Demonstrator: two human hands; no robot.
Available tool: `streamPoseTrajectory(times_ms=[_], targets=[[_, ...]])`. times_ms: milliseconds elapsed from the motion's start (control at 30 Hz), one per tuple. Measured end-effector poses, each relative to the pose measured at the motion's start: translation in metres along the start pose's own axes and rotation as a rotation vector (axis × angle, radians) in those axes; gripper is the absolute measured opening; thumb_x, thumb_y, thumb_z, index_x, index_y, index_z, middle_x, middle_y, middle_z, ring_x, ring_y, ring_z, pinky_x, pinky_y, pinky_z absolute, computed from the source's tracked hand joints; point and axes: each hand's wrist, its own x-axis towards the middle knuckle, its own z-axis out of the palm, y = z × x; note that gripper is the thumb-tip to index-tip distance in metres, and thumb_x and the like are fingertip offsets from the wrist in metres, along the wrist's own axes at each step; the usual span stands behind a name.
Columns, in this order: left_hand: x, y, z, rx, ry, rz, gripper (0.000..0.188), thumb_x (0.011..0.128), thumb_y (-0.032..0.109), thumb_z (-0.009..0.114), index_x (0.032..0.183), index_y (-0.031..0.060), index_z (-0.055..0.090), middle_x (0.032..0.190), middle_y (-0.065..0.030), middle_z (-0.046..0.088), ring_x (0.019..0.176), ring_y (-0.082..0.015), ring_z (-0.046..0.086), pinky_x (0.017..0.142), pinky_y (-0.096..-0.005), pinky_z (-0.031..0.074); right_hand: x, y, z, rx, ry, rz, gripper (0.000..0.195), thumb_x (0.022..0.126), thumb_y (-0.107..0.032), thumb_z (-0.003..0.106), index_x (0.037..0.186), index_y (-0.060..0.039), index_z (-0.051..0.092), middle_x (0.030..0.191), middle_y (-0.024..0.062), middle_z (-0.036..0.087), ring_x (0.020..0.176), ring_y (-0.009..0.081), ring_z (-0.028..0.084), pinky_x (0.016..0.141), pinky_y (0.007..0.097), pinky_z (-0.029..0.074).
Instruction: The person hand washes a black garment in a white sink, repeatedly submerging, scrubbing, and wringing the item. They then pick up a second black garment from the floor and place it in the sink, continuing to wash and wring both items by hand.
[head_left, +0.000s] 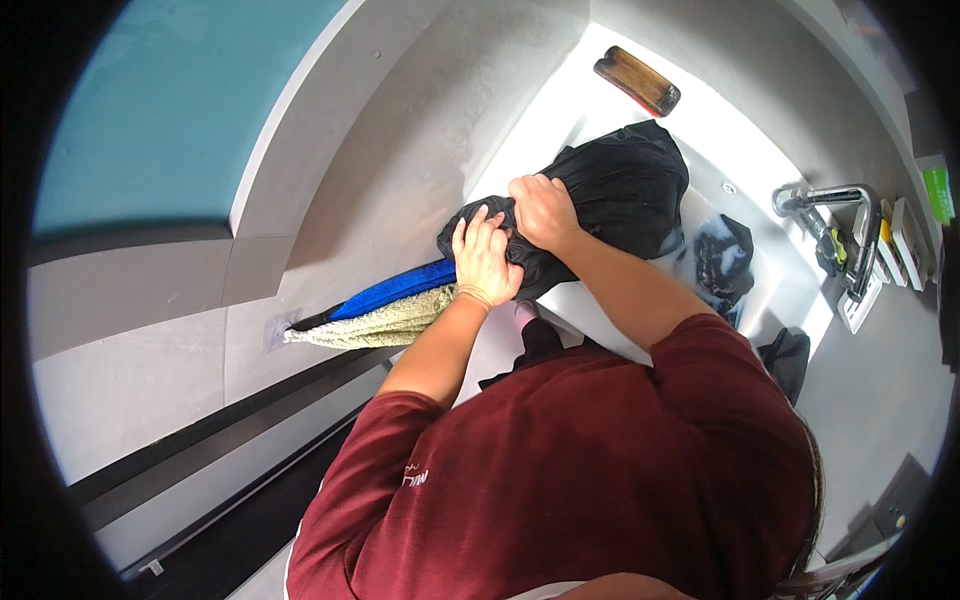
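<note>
A bunched black garment (622, 187) lies across the left side of a white sink (517, 161), and part of it hangs over the near edge. My right hand (544, 212) is curled into a fist on the cloth, gripping a fold. Just left of it and nearer to me, my left hand (486, 259) rests on the garment's end, palm down, fingers extended and slightly apart. Whatever lies under both palms is hidden. Another dark wet cloth (724, 259) sits in cloudy, soapy water in the basin, to the right of my right forearm.
A wooden scrubbing brush (637, 81) lies on the far rim. At right stands a chrome faucet (832, 199), near a white soap dish (859, 304). Blue cloth (397, 289) and a pale yellow towel (382, 322) hang on the left wall. Black cloth (786, 364) drapes at the right rim.
</note>
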Motion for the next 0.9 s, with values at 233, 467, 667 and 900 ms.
streamPoseTrajectory(times_ms=[233, 467, 667, 900], targets=[[-0.002, 0.002, -0.006, 0.012, -0.039, -0.004, 0.045, 0.060, 0.022, 0.060, 0.101, 0.0044, 0.064, 0.130, -0.0138, 0.054, 0.135, -0.0349, 0.038, 0.113, -0.0556, 0.021, -0.001, 0.132, -0.093, -0.273, -0.119, 0.398, 0.018, 0.090, -0.010, 0.048, 0.105, -0.0053, 0.057, 0.101, 0.0184, 0.065, 0.096, 0.0362, 0.064, 0.081, 0.0478, 0.050], [-0.002, 0.006, -0.009, -0.002, -0.030, -0.017, 0.052, 0.065, 0.025, 0.066, 0.113, 0.0053, 0.059, 0.133, -0.0147, 0.049, 0.136, -0.0344, 0.036, 0.114, -0.0549, 0.020, -0.147, 0.153, -0.117, 0.540, -0.324, 1.437, 0.042, 0.090, -0.038, 0.068, 0.110, -0.0025, 0.056, 0.098, 0.0188, 0.067, 0.061, 0.0247, 0.059, 0.049, 0.0403, 0.046], [-0.018, 0.027, -0.053, -0.037, -0.269, 0.228, 0.091, 0.058, 0.053, 0.081, 0.136, 0.0179, 0.050, 0.139, -0.0137, 0.044, 0.138, -0.0336, 0.032, 0.113, -0.0586, 0.019, -0.136, 0.102, -0.080, 1.414, 0.134, 1.724, 0.036, 0.085, -0.036, 0.076, 0.101, -0.0134, 0.054, 0.088, 0.0032, 0.056, 0.056, 0.0148, 0.045, 0.047, 0.0285, 0.041], [-0.034, 0.008, -0.012, 0.220, -0.156, 0.213, 0.057, 0.071, 0.013, 0.072, 0.126, 0.0189, 0.059, 0.129, -0.0078, 0.052, 0.125, -0.0314, 0.047, 0.103, -0.0508, 0.039, -0.102, 0.126, -0.116, 1.505, 0.292, 1.424, 0.017, 0.083, -0.014, 0.067, 0.092, -0.0083, 0.054, 0.074, 0.0050, 0.056, 0.048, 0.0181, 0.049, 0.044, 0.0318, 0.046]])
